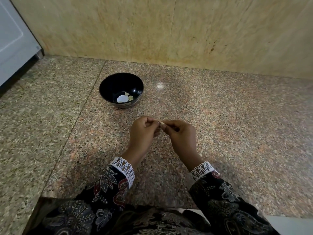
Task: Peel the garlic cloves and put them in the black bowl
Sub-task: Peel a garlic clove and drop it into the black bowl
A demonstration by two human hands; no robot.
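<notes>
Patterned sleeves [108, 184] reach forward over the speckled worktop [237, 133], where the left hand [144, 131] and right hand [181, 133] meet, fingers curled, both pinching one garlic clove [162, 123]. Peeling looks underway (skin apparently still on); next the bared clove must join the others in the black bowl [108, 85] just beyond.

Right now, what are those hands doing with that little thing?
A person is peeling a small pale garlic clove, pinching it between the left hand and right hand above the speckled granite counter. Just beyond sits the round black bowl, with a few peeled pale cloves already inside.
</notes>
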